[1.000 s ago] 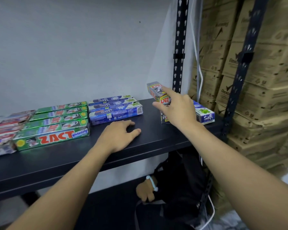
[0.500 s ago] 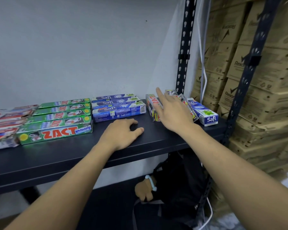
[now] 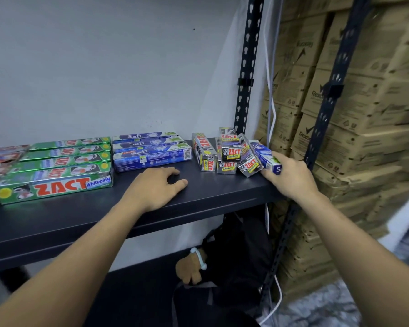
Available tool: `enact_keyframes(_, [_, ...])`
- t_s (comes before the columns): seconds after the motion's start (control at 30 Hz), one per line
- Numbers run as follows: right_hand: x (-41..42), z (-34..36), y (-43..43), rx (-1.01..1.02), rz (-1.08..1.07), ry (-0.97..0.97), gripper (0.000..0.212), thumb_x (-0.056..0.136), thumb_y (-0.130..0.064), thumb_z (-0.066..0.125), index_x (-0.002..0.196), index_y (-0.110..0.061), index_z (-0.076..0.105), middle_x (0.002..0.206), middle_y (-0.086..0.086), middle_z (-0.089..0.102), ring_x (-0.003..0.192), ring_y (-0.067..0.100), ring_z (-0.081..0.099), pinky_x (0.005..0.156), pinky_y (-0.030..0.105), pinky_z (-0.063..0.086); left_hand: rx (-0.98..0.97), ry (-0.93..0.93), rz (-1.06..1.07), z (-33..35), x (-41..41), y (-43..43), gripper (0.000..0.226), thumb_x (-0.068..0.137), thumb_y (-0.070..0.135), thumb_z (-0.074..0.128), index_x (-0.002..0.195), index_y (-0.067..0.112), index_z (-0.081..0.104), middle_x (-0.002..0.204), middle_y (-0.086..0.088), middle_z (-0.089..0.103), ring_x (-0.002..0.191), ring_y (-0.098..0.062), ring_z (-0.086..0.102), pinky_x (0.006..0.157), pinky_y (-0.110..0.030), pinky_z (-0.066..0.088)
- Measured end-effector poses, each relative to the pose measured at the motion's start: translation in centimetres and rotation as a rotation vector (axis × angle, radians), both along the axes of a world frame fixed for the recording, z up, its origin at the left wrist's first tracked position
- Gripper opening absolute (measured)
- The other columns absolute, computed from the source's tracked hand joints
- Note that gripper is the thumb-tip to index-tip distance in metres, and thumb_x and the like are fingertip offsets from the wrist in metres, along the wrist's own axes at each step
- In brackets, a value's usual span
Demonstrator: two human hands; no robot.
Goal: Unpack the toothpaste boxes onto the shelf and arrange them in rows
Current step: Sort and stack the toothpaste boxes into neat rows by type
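On the black shelf [image 3: 206, 197] lie rows of toothpaste boxes: red ones [image 3: 0, 159] at the far left, green ZACT Whitening boxes [image 3: 54, 182], then stacked blue Safi boxes [image 3: 151, 154]. Right of them, several silver ZACT Smokers boxes [image 3: 229, 154] stand end-on, some stacked and one tilted. A single blue Safi box [image 3: 263, 154] lies at the shelf's right end. My right hand [image 3: 291, 178] grips its near end, fingers on top and thumb beneath. My left hand [image 3: 155, 187] rests flat on the shelf in front of the Safi stack.
A black perforated upright [image 3: 246, 67] stands behind the Smokers boxes, another [image 3: 328, 90] nearer at the right. Stacked brown cartons [image 3: 368, 119] fill the right side. On the lower shelf sits a black bag [image 3: 236, 260] with a tan plush toy [image 3: 191, 267].
My right hand put the silver box down among the Smokers boxes, then moved right and took hold of the lone Safi box. My left hand stayed in place.
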State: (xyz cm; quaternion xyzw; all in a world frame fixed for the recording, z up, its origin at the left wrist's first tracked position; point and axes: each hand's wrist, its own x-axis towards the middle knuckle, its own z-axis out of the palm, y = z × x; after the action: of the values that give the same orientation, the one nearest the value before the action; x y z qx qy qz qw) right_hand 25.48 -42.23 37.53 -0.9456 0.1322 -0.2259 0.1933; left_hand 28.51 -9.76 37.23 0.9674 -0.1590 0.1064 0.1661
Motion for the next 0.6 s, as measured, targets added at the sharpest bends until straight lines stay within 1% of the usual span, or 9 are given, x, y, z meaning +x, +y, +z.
enact_keyframes(0.07, [-0.3,0.1,0.0,-0.018,-0.028,-0.004,0.062,0.088,-0.049,0.063,0.145,-0.031,0.046,0.121,0.013,0.066,0.112,0.037,0.058,0.087,0.041,0.050,-0.002,0.005,0.001,0.0,0.0,0.0,0.055,0.091,0.064,0.046,0.135,0.032,0.055,0.141,0.006,0.056,0.128,-0.020,0.051,0.105,-0.038,0.041])
enact_keyframes(0.13, [-0.3,0.4,0.1,0.016,-0.066,-0.056,0.057,0.091,-0.041,0.063,0.144,-0.026,0.048,0.125,0.014,0.064,0.117,0.037,0.056,0.092,0.040,0.048,-0.007,0.011,-0.001,-0.1,0.1,0.1,0.056,0.091,0.065,0.046,0.135,0.033,0.055,0.141,0.006,0.056,0.127,-0.020,0.052,0.105,-0.039,0.041])
enact_keyframes(0.3, [-0.5,0.7,0.0,0.337,-0.121,-0.294,0.045,0.090,-0.028,0.065,0.134,-0.018,0.060,0.123,0.015,0.066,0.121,0.034,0.053,0.103,0.036,0.042,-0.017,0.023,0.003,-0.2,0.4,0.2,0.057,0.089,0.067,0.045,0.135,0.034,0.055,0.140,0.007,0.057,0.126,-0.019,0.052,0.105,-0.039,0.042])
enact_keyframes(0.4, [-0.9,0.7,0.3,0.379,-0.129,-0.395,0.044,0.091,-0.024,0.064,0.133,-0.013,0.061,0.128,0.012,0.065,0.121,0.031,0.054,0.104,0.029,0.038,-0.030,0.031,0.012,-0.1,0.3,0.2,0.056,0.088,0.067,0.046,0.134,0.035,0.056,0.139,0.006,0.058,0.125,-0.020,0.053,0.104,-0.039,0.042])
enact_keyframes(0.47, [-1.4,0.7,0.5,0.352,-0.111,-0.462,0.044,0.091,-0.024,0.065,0.132,-0.011,0.061,0.129,0.011,0.064,0.117,0.030,0.058,0.102,0.024,0.034,-0.038,0.026,0.025,-0.2,0.1,0.2,0.055,0.088,0.066,0.047,0.132,0.035,0.057,0.137,0.006,0.059,0.123,-0.020,0.054,0.102,-0.038,0.043])
enact_keyframes(0.5, [-1.6,0.8,0.5,0.345,-0.097,-0.493,0.043,0.091,-0.024,0.065,0.132,-0.010,0.062,0.130,0.011,0.064,0.117,0.029,0.058,0.101,0.019,0.031,-0.043,0.017,0.031,-0.2,0.1,0.2,0.054,0.088,0.066,0.048,0.132,0.035,0.057,0.136,0.006,0.060,0.122,-0.021,0.054,0.102,-0.038,0.044])
enact_keyframes(0.6, [-2.6,1.7,0.8,0.324,-0.040,-0.586,0.042,0.091,-0.024,0.066,0.130,-0.009,0.063,0.129,0.008,0.064,0.117,0.023,0.060,0.092,-0.006,0.019,-0.057,0.004,0.034,-0.2,-0.2,0.3,0.053,0.087,0.065,0.051,0.130,0.034,0.059,0.134,0.007,0.061,0.121,-0.019,0.055,0.102,-0.037,0.044])
